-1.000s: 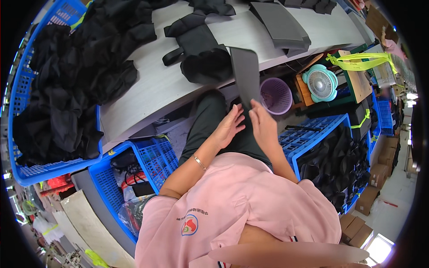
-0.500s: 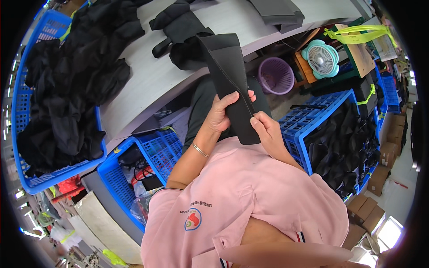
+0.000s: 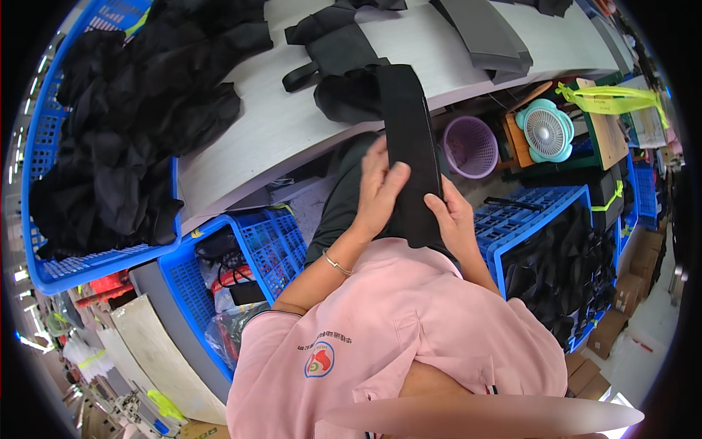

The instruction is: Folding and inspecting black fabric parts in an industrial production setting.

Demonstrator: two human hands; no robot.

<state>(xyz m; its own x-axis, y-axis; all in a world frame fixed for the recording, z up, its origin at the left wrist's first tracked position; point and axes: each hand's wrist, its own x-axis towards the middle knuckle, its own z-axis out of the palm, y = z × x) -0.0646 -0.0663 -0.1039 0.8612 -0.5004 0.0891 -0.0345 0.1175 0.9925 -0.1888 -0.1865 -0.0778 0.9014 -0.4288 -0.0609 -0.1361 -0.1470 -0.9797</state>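
Note:
A long black fabric strip (image 3: 412, 161) hangs down in front of me, its upper end by the table edge and its lower end at my shirt. My right hand (image 3: 453, 219) grips its right edge, thumb on top and fingers behind. At the strip's left edge, my left hand (image 3: 382, 189) has its thumb and fingers stretched apart; the fingertips are smeared by motion, and whether they touch the strip is hard to see. Just beyond lies a sewn black fabric piece (image 3: 340, 55) with a loop, on the pale table (image 3: 263, 110).
A blue crate (image 3: 44, 157) heaped with black fabric stands left; another blue crate (image 3: 267, 252) holds bags below it. At right are a purple basket (image 3: 493, 152), a small turquoise fan (image 3: 547, 132) and a blue crate (image 3: 499, 256) of black pieces. Grey panels (image 3: 482, 36) lie on the table.
The strip has turned over: its stitched, folded face was up before, and a plain face shows now. My left hand has loosened from its grip. The view has shifted slightly.

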